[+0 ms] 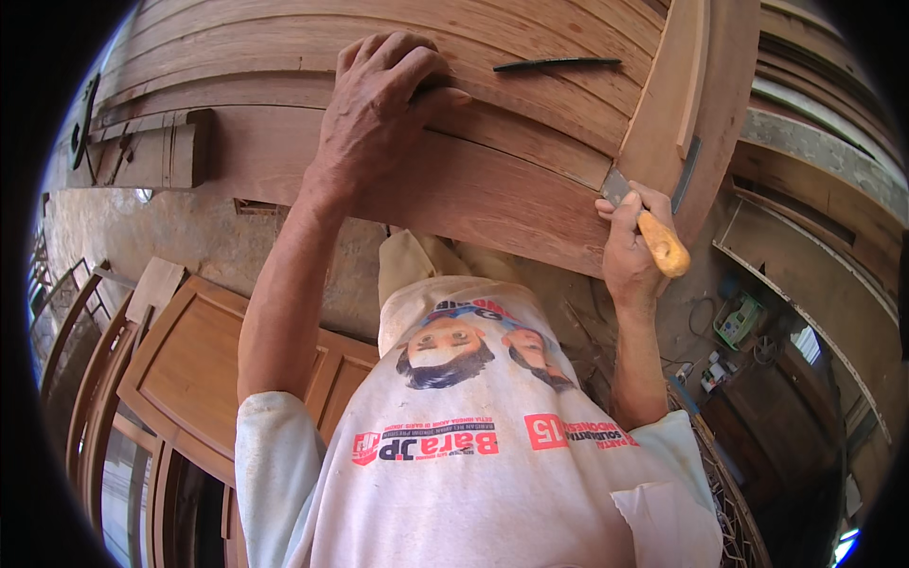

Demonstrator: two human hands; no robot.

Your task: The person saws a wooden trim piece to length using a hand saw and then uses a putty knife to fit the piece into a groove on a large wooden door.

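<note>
A slatted wooden panel with a wide edge board spans the top. My left hand is on the slats, fingers bent and curled against the wood, fingertips partly hidden. My right hand grips a chisel-like tool with a yellowish wooden handle; its flat metal blade rests at the joint between the slats and the side board. A thin black strip lies on the slats. A metal strip lies along the side board, right of my right hand.
A wooden block is at the panel's left end. Below stand wooden door panels and frames at left. At right are further boards, a metal-edged sheet and small containers lower down.
</note>
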